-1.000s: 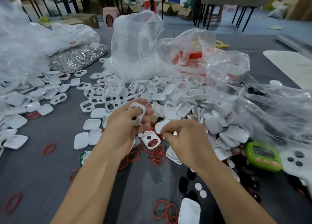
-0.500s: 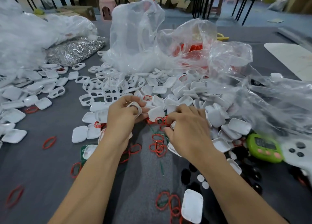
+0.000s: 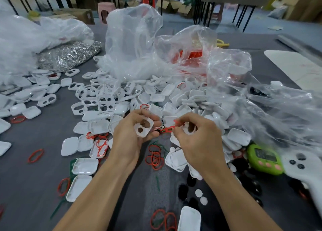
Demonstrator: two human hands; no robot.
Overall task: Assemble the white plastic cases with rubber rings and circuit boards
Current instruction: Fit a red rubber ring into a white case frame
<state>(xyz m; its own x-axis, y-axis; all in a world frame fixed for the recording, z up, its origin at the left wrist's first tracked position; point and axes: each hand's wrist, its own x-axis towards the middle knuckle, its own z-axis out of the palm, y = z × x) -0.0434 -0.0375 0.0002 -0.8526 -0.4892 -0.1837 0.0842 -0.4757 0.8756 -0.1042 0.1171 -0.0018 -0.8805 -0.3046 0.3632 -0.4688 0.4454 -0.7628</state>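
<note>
Left hand (image 3: 129, 138): raised above the counter, fingers curled round a white two-hole case frame (image 3: 144, 127), gripping it by its edges.
Two-hole case frame: tilted, its flat face turned up toward the camera, both round openings in view.
Right hand (image 3: 198, 143): level with the left and just beside it, thumb and forefinger pinching a red rubber ring (image 3: 168, 130); whether the curled fingers also hold a white part cannot be told.
Red rubber ring: stretched in the gap between the two hands, its free end close to the right edge of the frame; whether the two touch cannot be told.
Case heap (image 3: 174, 98): white shells and holed frames piled on the counter just beyond both hands, spreading out to the left.
Loose rings (image 3: 155, 156): a red tangle on the counter below and between the wrists; single ones lie further left.
Open shells (image 3: 85, 166): lying hollow side up beside the left forearm.
Plastic bags (image 3: 132, 44): clear and crumpled, behind the heap and along the right side.
Silver bag (image 3: 69, 54): full of small metal pieces, far left.
Green timer (image 3: 264, 158): right of the right forearm, beside a white controller (image 3: 299, 168).
Black discs (image 3: 183, 189): near the right forearm, with small white discs (image 3: 201, 196) among them.
Counter (image 3: 34, 187): covered in grey cloth.
</note>
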